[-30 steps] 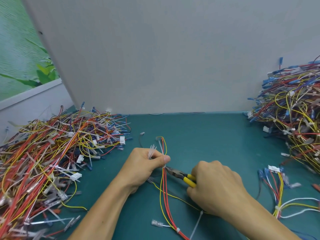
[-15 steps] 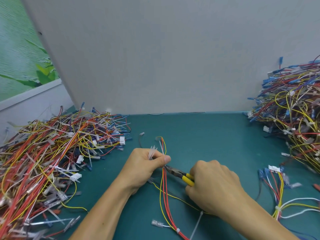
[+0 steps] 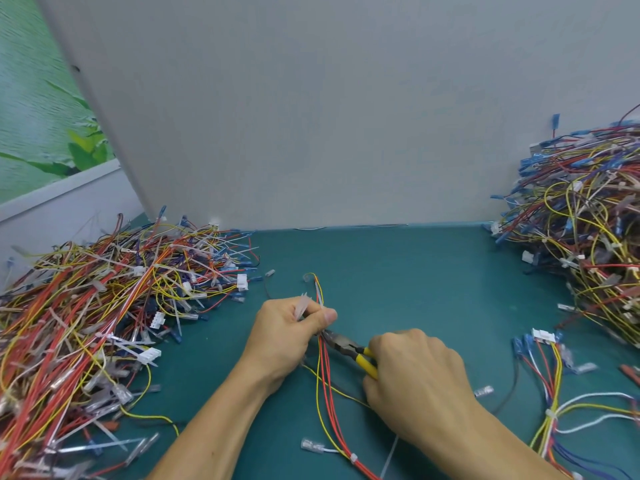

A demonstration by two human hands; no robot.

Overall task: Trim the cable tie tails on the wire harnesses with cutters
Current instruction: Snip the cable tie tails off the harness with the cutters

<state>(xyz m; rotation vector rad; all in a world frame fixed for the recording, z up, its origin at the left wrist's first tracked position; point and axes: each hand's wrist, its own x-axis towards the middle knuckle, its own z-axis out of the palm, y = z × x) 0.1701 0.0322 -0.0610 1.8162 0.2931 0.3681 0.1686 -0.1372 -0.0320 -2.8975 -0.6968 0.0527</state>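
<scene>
A wire harness (image 3: 323, 386) of red and yellow wires lies on the green mat (image 3: 415, 289) in the middle. My left hand (image 3: 287, 334) pinches it between thumb and fingers, with several cut white tie tails (image 3: 302, 305) sticking up out of the fist. My right hand (image 3: 412, 372) grips the yellow handles of the cutters (image 3: 349, 349). The dark jaws point left and touch the harness right below my left thumb. A white cable tie (image 3: 353, 458) with a long tail sits lower on the same harness.
A large heap of harnesses (image 3: 104, 323) with long tie tails covers the left side. Another heap (image 3: 588, 244) rises at the right. One loose harness (image 3: 550, 382) lies on the mat at the right front. A grey wall panel (image 3: 329, 116) stands behind.
The cutters and my right hand have crept slightly left, the jaws closing in under my left thumb. My left hand has stayed put on the harness.
</scene>
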